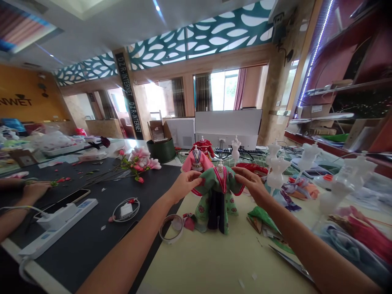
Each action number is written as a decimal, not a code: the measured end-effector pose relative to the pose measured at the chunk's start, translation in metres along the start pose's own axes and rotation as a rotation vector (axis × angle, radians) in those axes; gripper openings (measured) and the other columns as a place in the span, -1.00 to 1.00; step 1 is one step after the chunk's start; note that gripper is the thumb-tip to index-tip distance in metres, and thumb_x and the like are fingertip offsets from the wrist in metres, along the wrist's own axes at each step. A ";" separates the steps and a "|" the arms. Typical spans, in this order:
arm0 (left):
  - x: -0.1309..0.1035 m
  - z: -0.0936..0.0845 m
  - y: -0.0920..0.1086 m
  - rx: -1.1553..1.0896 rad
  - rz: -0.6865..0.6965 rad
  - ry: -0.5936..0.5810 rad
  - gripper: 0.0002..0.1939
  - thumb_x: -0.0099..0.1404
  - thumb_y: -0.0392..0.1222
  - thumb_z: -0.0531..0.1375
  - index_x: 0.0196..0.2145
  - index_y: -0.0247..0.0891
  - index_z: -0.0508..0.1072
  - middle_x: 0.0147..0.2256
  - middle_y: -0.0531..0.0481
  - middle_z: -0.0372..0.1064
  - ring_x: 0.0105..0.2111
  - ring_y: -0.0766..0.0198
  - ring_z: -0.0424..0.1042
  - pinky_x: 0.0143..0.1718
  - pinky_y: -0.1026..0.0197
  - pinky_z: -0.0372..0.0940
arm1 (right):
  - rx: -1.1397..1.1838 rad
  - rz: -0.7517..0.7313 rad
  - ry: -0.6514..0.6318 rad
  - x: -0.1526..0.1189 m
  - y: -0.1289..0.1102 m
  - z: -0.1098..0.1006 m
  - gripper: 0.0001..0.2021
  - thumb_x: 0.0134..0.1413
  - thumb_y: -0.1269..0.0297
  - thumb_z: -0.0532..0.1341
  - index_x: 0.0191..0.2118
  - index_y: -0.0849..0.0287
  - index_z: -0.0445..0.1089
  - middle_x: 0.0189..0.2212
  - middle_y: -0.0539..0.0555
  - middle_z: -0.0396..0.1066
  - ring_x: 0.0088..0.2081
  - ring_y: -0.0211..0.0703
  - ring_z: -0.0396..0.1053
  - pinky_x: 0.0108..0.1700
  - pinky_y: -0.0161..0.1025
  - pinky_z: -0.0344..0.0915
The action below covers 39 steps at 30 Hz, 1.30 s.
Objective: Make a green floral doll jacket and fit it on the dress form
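Observation:
A miniature green doll robe (pixel 211 185) with pink trim and flowered skirt panels hangs on a small white dress form, upright on the cream work surface. The fingers of my left hand (pixel 185 183) pinch its left sleeve. On the other side my right hand (pixel 252 183) holds the right sleeve near the shoulder, fingertips partly behind the cloth. Just behind stands a pink doll robe (pixel 197 160) on another form, and farther back a red one (pixel 203 148). A roll of tape (pixel 171 229) and a dark pink cloth scrap (pixel 189 221) lie beside the skirt.
Several bare white mini dress forms (pixel 276 171) stand at the right, among folded fabrics (pixel 343 245). Scissors (pixel 290 261) lie under my right forearm. At the left are a power strip (pixel 61 224), a coiled cable (pixel 126 210), artificial flowers (pixel 141 161) and another person's hand (pixel 35 191).

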<state>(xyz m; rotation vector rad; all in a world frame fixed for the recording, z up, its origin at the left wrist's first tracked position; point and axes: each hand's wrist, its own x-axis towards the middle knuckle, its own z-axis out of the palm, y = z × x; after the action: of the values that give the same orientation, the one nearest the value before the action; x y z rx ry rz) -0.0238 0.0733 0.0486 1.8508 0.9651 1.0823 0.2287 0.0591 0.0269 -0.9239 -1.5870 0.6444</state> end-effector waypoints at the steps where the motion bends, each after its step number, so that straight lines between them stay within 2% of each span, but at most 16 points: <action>1: 0.000 0.000 0.002 0.027 0.001 0.019 -0.69 0.12 -0.05 0.21 -0.28 -0.35 0.49 -0.34 -0.09 0.49 -0.33 0.19 0.44 -0.28 0.18 0.35 | 0.001 -0.006 0.003 0.001 0.001 0.001 -0.67 0.03 0.10 0.21 -0.12 0.15 0.42 -0.22 0.10 0.47 -0.21 -0.05 0.42 -0.24 -0.15 0.40; 3: 0.001 -0.001 0.004 0.068 0.009 0.055 -0.73 0.12 -0.05 0.19 -0.37 -0.35 0.49 -0.42 -0.06 0.47 -0.40 0.23 0.43 -0.34 0.21 0.34 | 0.004 -0.027 0.025 0.003 0.003 0.004 -0.69 0.00 0.12 0.22 -0.16 0.19 0.43 -0.30 0.09 0.48 -0.29 -0.09 0.43 -0.31 -0.18 0.41; 6: 0.005 -0.004 0.007 0.107 0.034 0.104 -0.75 0.12 -0.07 0.17 -0.39 -0.34 0.48 -0.44 -0.04 0.45 -0.42 0.25 0.41 -0.37 0.23 0.32 | -0.019 -0.072 0.109 0.008 0.007 0.004 -0.74 -0.04 0.15 0.24 -0.24 0.19 0.43 -0.35 0.08 0.47 -0.32 -0.11 0.41 -0.32 -0.20 0.39; 11: 0.013 -0.007 0.014 0.200 0.094 0.171 -0.79 0.12 -0.13 0.15 -0.38 -0.32 0.48 -0.44 -0.01 0.43 -0.43 0.26 0.38 -0.42 0.26 0.28 | -0.103 -0.151 0.225 0.015 0.005 -0.002 -0.79 -0.01 0.21 0.20 -0.24 0.18 0.41 -0.33 0.08 0.45 -0.28 -0.11 0.39 -0.26 -0.15 0.36; 16: 0.013 -0.008 0.022 0.279 0.160 0.208 -0.84 0.12 -0.19 0.14 -0.42 -0.29 0.48 -0.42 0.01 0.43 -0.39 0.25 0.38 -0.36 0.26 0.25 | -0.225 -0.227 0.267 0.008 -0.006 -0.006 -0.82 0.00 0.26 0.19 -0.24 0.18 0.40 -0.30 0.10 0.44 -0.24 -0.07 0.38 -0.16 -0.08 0.32; 19: 0.010 -0.008 0.025 0.316 0.174 0.210 -0.84 0.13 -0.19 0.13 -0.41 -0.29 0.48 -0.41 0.01 0.43 -0.39 0.25 0.38 -0.35 0.25 0.25 | -0.300 -0.266 0.241 0.001 -0.011 -0.006 -0.82 -0.01 0.29 0.19 -0.25 0.17 0.41 -0.28 0.11 0.43 -0.21 -0.03 0.37 -0.12 -0.04 0.29; 23: 0.006 -0.008 0.027 0.382 0.165 0.183 -0.80 0.16 -0.14 0.12 -0.33 -0.29 0.47 -0.40 -0.02 0.43 -0.40 0.24 0.38 -0.37 0.24 0.25 | -0.362 -0.293 0.168 -0.005 -0.014 -0.004 -0.79 -0.02 0.32 0.19 -0.20 0.16 0.40 -0.34 0.08 0.42 -0.27 -0.06 0.36 -0.19 -0.08 0.30; 29: 0.005 -0.003 0.028 0.347 0.128 0.122 -0.75 0.20 -0.10 0.10 -0.23 -0.28 0.45 -0.47 0.01 0.40 -0.48 0.27 0.37 -0.44 0.25 0.26 | -0.412 -0.274 0.107 -0.004 -0.019 0.001 -0.76 0.01 0.32 0.16 -0.15 0.19 0.37 -0.35 0.09 0.40 -0.27 -0.07 0.36 -0.20 -0.13 0.29; 34: 0.008 0.007 0.032 0.337 0.196 0.143 -0.73 0.20 -0.05 0.12 -0.24 -0.26 0.46 -0.25 -0.05 0.45 -0.28 0.21 0.40 -0.26 0.23 0.28 | -0.349 -0.174 0.058 -0.003 -0.026 0.004 -0.75 0.04 0.26 0.14 -0.15 0.20 0.38 -0.30 0.09 0.42 -0.22 -0.06 0.36 -0.15 -0.12 0.27; 39: 0.011 0.021 0.038 0.377 0.249 0.093 -0.67 0.20 -0.04 0.13 -0.14 -0.26 0.45 -0.17 -0.08 0.44 -0.20 0.17 0.39 -0.18 0.20 0.25 | -0.210 -0.073 0.032 0.003 -0.024 0.007 -0.77 0.09 0.19 0.11 -0.20 0.17 0.40 -0.27 0.07 0.44 -0.19 -0.07 0.37 -0.17 -0.17 0.28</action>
<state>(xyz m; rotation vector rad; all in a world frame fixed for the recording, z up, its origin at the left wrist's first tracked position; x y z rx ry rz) 0.0078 0.0620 0.0786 2.2922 1.0703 1.2048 0.2169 0.0487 0.0463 -1.0195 -1.6740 0.4153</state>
